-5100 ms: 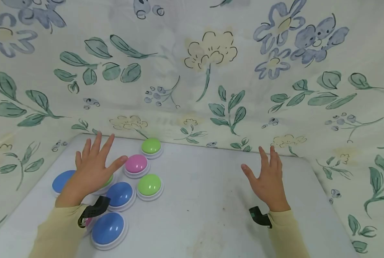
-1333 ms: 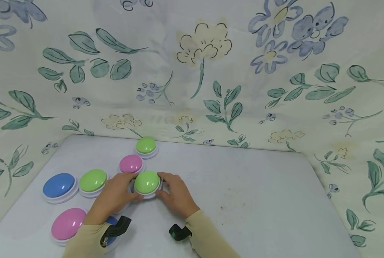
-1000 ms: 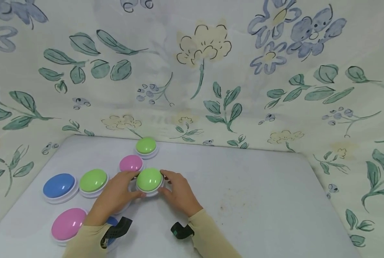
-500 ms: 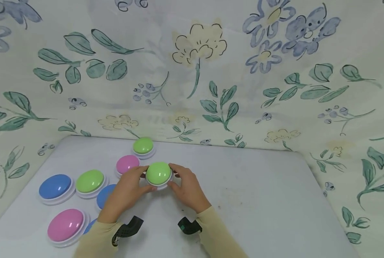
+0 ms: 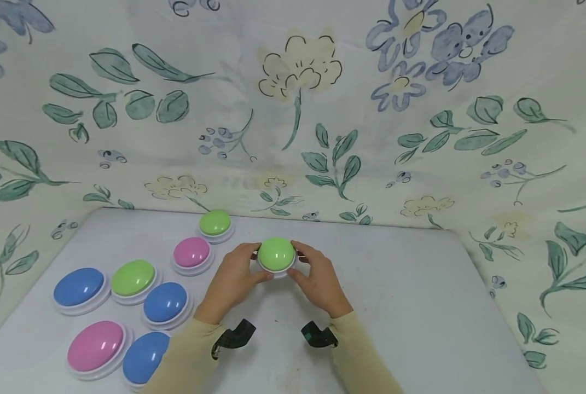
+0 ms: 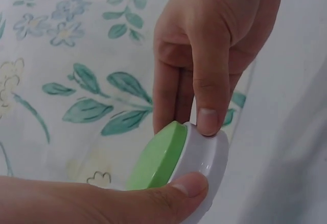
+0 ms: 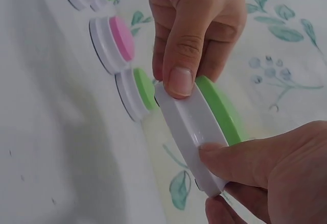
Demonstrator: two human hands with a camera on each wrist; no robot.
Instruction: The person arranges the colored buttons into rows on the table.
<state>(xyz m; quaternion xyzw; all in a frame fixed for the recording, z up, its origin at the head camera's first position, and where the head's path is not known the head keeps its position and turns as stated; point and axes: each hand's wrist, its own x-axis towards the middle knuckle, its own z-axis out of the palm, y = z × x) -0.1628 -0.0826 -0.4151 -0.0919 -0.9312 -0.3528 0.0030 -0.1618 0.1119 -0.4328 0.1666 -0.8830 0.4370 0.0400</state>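
Observation:
A green dome push button [image 5: 276, 254] on a round white base is held in the air above the table by both hands. My left hand [image 5: 234, 280] grips its left rim, with the thumb on the near side of the base. On the opposite rim, my right hand [image 5: 319, 279] pinches the base between thumb and fingers. In the left wrist view the button [image 6: 158, 157] stands on edge, a thumb pressed on its white side. The right wrist view shows both thumbs against the white base [image 7: 186, 127]; some fingertips behind it are hidden.
Several more buttons stand left on the white table [image 5: 396, 306]: green [image 5: 215, 222], pink [image 5: 191, 251] and blue [image 5: 165, 302] ones among them. The left sleeve partly covers a blue button [image 5: 146, 358]. A floral cloth [image 5: 293, 120] rises behind the table.
Both hands, spread apart at first, came together on the green button beside the blue one. They lifted it and carried it right and slightly away, uncovering the blue button.

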